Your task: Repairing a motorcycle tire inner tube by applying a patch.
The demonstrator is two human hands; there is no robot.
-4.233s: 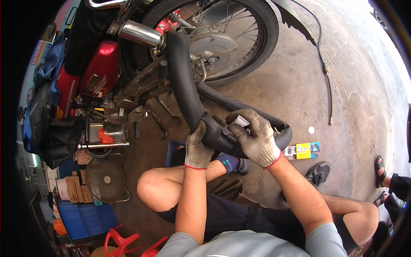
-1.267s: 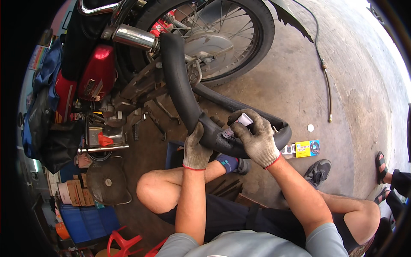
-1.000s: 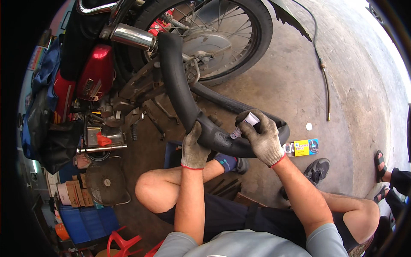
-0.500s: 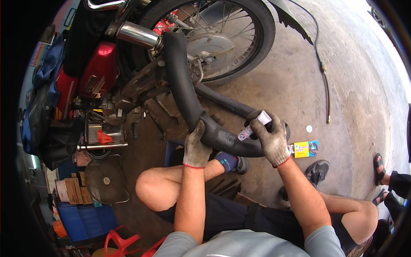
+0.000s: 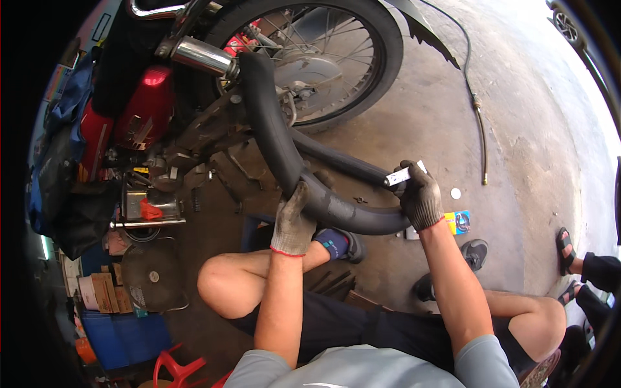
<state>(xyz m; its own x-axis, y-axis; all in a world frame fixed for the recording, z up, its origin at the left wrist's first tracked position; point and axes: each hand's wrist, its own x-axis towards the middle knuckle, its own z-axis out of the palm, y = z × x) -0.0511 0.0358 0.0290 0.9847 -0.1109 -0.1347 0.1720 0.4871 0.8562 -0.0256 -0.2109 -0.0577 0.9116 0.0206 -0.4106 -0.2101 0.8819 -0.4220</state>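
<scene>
A black rubber inner tube [image 5: 268, 132] stretches in a loop from the motorcycle down to my lap. My left hand [image 5: 293, 223], in a soiled knit glove, is closed round its near left part, the thumb lying on top. Just right of that thumb, a dull scuffed patch [image 5: 340, 211] shows on the rubber. My gloved right hand [image 5: 422, 199] pinches a small white squeeze tube [image 5: 406, 174] between thumb and fingers, its nozzle end pointing left. That hand is at the right bend of the inner tube; whether its lower fingers also grip the rubber is hidden.
The motorcycle's spoked rear wheel [image 5: 323, 64] stands beyond the inner tube. A yellow and blue box [image 5: 460, 222] and a white disc [image 5: 455, 193] lie on the floor at right, below an air hose [image 5: 481, 139]. Another person's sandalled foot [image 5: 568, 253] is at far right.
My right hand has lifted the squeeze tube up and to the right, away from the scuffed patch, and turned it flatter. My left hand keeps its hold. The whole view has shifted slightly.
</scene>
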